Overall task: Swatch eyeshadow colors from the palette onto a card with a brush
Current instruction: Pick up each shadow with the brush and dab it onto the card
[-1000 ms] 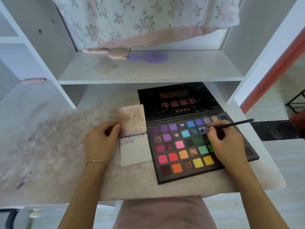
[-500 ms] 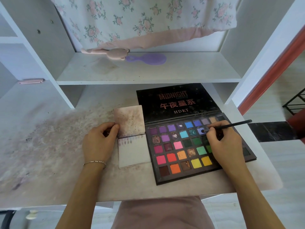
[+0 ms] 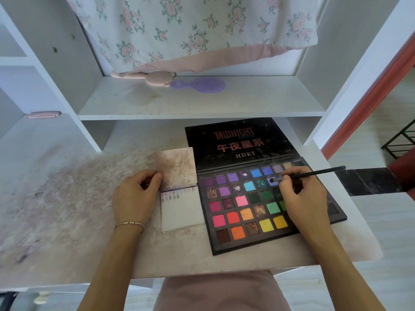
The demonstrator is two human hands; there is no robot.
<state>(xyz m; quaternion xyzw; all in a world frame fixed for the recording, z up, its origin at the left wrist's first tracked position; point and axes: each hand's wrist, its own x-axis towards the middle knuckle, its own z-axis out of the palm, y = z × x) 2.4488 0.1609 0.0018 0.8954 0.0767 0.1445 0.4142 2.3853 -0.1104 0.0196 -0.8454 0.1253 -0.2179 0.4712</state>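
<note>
A black eyeshadow palette point(image 3: 271, 244) lies open on the desk with several bright pans; its lid point(image 3: 238, 142) lies flat behind. My right hand point(image 3: 303, 203) rests over the palette's right side and pinches a thin black brush point(image 3: 314, 174). The brush tip sits in a blue-violet pan point(image 3: 272, 181) in the second row. Left of the palette lies a small white card pad point(image 3: 183, 212), its stained cover point(image 3: 176, 168) flipped up, with a row of faint purple swatches along its top edge. My left hand point(image 3: 134, 198) holds the cover's left edge with thumb and fingers.
The stained white desk point(image 3: 56, 209) ends close in front and to the right of the palette. A shelf point(image 3: 202, 104) above holds a pink comb point(image 3: 143, 77) and a purple hand mirror point(image 3: 202, 85). Floral cloth point(image 3: 190, 30) hangs behind. A pink clip point(image 3: 42, 114) lies far left.
The brush tip has stayed in the blue-violet pan with only slight motion. My left hand has kept its hold on the pad cover.
</note>
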